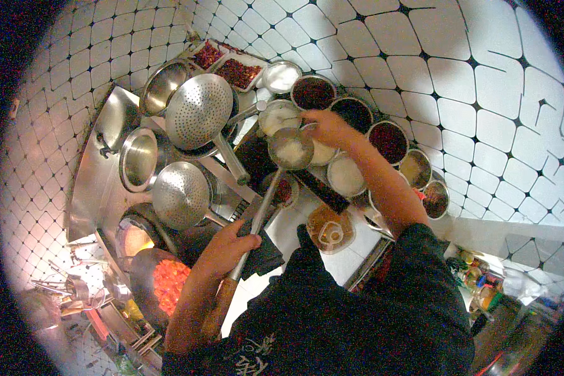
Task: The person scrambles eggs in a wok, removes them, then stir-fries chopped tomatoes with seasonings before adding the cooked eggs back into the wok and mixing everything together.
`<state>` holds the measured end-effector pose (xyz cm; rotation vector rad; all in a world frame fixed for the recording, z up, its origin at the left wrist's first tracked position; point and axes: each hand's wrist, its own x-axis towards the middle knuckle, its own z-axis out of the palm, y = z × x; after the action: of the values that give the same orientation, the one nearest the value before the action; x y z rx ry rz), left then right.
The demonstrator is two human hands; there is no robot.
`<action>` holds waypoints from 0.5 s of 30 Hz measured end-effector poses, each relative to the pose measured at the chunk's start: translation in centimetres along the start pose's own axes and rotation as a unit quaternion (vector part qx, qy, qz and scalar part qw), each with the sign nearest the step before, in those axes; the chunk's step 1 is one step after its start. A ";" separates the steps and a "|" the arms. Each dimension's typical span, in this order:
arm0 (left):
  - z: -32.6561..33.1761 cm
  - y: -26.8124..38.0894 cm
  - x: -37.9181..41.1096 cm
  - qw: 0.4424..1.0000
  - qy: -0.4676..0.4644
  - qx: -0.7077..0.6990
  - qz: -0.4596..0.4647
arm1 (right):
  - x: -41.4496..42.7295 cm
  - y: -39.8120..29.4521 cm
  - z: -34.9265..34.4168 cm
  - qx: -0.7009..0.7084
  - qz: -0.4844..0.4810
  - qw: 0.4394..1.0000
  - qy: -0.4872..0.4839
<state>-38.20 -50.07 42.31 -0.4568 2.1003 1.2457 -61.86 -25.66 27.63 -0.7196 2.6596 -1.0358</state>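
My left hand (232,249) grips the metal handle of a long cooking ladle (268,197), whose wooden end runs back under my forearm. The round ladle bowl (291,149) is raised beside the seasoning containers, and pale contents seem to show in it. My right hand (331,129) reaches over the containers just beyond the bowl. Its fingertips are at the edge of a container of white seasoning (279,117), and whether they pinch anything is too blurred to tell. Below that hand are a container with pale contents (322,152) and another with whitish contents (347,174).
Two perforated strainers (199,110) (181,195) rest over pots on the left. A wok (143,282) holds chopped red food (169,284), near a lit burner (138,239). Dark sauces (387,142) line the tiled wall. A plastic jug (331,230) stands below.
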 end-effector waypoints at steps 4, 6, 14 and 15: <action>-0.5 1.2 -0.5 0.999 0.007 0.036 0.003 | 1.5 7.7 1.3 -0.123 0.075 0.974 0.173; -1.0 1.0 -0.5 0.999 -0.001 0.016 -0.030 | 2.5 7.2 1.8 -0.128 0.109 0.974 0.150; -1.4 -2.7 -1.7 0.995 0.049 0.072 -0.051 | 6.1 4.2 6.3 0.245 0.098 0.954 0.142; -1.5 -2.2 -1.6 0.996 0.041 0.057 -0.054 | 5.7 4.4 6.7 0.154 0.064 0.971 0.168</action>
<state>-36.25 -52.49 42.49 -0.5716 2.1701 1.0561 -66.10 -29.61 19.69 -0.3265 2.6684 -1.6074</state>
